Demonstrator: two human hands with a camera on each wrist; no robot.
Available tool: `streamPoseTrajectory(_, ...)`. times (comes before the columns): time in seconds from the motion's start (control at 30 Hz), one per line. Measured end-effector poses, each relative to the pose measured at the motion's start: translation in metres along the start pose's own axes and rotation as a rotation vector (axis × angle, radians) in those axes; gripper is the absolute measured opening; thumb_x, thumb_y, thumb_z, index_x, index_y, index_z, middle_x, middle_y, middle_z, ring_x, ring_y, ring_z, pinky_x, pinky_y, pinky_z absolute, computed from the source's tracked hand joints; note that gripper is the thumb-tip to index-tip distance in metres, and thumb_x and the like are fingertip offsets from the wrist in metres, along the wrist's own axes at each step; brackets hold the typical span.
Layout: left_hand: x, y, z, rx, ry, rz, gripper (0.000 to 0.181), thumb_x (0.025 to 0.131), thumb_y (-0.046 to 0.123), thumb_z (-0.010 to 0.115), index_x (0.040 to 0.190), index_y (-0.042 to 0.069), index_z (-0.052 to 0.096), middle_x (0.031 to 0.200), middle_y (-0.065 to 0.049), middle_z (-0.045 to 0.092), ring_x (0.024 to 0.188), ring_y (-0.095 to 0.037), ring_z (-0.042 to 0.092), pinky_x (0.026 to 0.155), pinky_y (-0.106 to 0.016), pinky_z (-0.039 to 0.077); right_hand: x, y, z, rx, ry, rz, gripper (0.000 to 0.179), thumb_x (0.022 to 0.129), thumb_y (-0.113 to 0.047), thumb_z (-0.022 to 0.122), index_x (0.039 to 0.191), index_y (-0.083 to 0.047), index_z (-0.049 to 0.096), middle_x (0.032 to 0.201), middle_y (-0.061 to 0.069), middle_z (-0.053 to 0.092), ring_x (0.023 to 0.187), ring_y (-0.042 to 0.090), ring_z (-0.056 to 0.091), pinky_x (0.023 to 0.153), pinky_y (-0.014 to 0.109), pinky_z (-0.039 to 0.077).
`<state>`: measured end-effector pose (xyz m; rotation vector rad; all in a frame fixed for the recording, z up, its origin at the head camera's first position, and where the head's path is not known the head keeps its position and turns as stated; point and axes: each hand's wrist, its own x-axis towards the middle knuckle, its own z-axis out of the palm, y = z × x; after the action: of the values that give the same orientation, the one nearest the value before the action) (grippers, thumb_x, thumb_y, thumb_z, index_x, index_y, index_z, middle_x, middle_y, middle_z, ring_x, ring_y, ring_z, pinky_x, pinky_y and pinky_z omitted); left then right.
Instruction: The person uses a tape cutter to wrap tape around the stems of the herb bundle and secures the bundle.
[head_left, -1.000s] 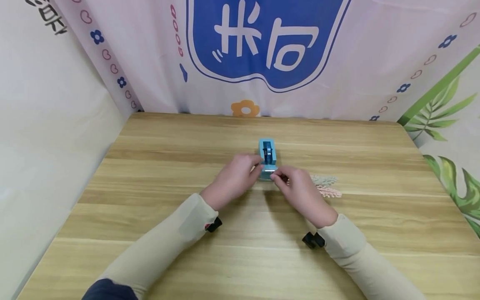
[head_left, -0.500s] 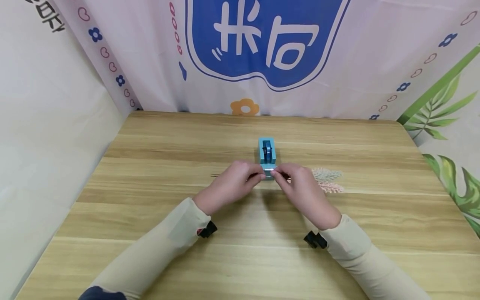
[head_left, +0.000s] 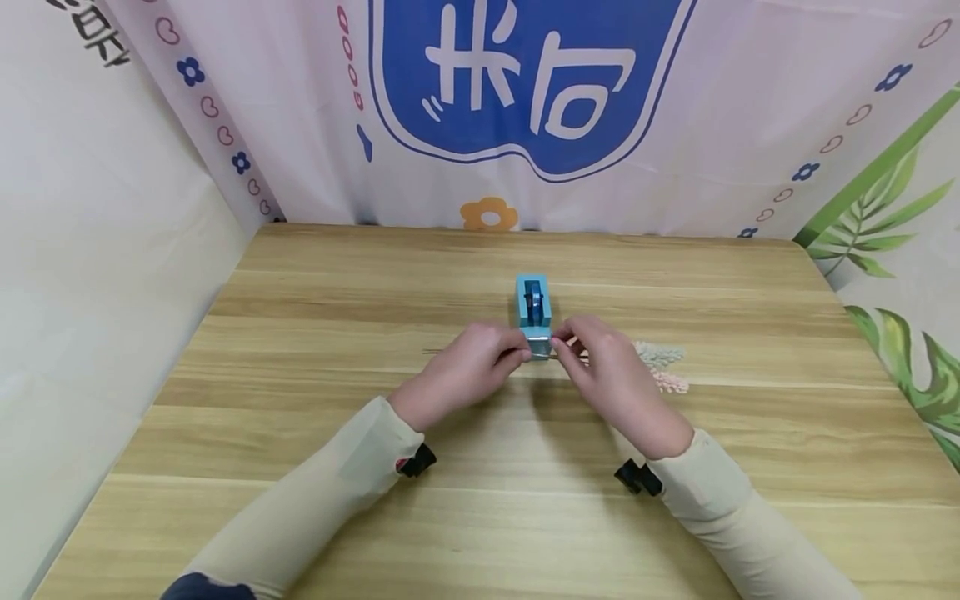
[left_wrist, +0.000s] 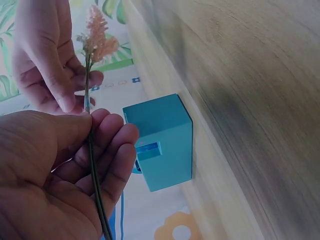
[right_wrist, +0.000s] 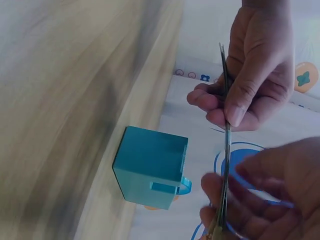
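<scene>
My left hand (head_left: 468, 371) pinches the thin dark stems (left_wrist: 95, 172) of artificial flowers between thumb and forefinger. Beside it, my right hand (head_left: 615, 379) has its fingers curled round the stems nearer the blooms; its thumb looks blurred and slightly raised in the right wrist view. A pink bloom (left_wrist: 101, 37) and a pale green bloom (head_left: 662, 354) stick out past the right hand. What looks like clear tape (left_wrist: 87, 104) lies on the stems between the hands. Just behind the hands stands a light-blue tape dispenser (head_left: 522, 304), touched by neither hand as far as the wrist views show.
The wooden table (head_left: 480, 533) runs back to a printed cloth (head_left: 300, 108) with a blue emblem. A white cloth (head_left: 97, 250) hangs at the left, and a leaf-patterned one (head_left: 892, 267) at the right. Small black cameras (head_left: 416, 460) sit at both wrists.
Over the last second my left hand has come slightly toward me. My right hand has shifted a little to the right along the stems. The dispenser stays in place.
</scene>
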<state>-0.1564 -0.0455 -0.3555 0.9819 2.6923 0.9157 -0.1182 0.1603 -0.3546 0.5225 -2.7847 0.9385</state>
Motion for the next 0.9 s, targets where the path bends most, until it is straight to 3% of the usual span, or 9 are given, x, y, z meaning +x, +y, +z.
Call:
streamPoseTrajectory(0.23,-0.0010,0.0001,-0.0004,0.027,0.022,0.043,0.017,0.105,0.015,0.064,0.100,0.006,0.077,0.083,-0.001,0.067,0.071,-0.012,0.052,0.065,-0.023,0.043,0.0002,0.0023,-0.0014,0.007,-0.100,-0.083,0.015,0.105,-0.016,0.065,0.108,-0.008,0.077,0.102,0.003,0.073,0.086,0.015,0.062,0.076,0.032,0.054)
streamPoseTrajectory(0.63,-0.0027,0.0017,0.0028,0.016,0.054,0.048,0.013,0.103,0.012,0.067,0.100,0.006,0.077,0.089,-0.002,0.071,0.076,-0.013,0.055,0.069,-0.024,0.048,0.0055,0.0043,-0.0014,-0.008,-0.223,-0.065,0.017,0.106,-0.012,0.062,0.106,-0.006,0.077,0.099,0.008,0.075,0.085,0.013,0.063,0.078,0.035,0.054)
streamPoseTrajectory(0.9,-0.0027,0.0019,0.0071,0.022,0.063,0.069,0.010,0.102,0.009,0.068,0.099,0.005,0.077,0.093,-0.003,0.073,0.082,-0.014,0.059,0.076,-0.027,0.052,0.0055,0.0030,-0.0020,-0.072,-0.239,-0.049,0.014,0.104,-0.013,0.065,0.104,-0.007,0.077,0.096,0.002,0.073,0.083,0.012,0.062,0.077,0.034,0.053)
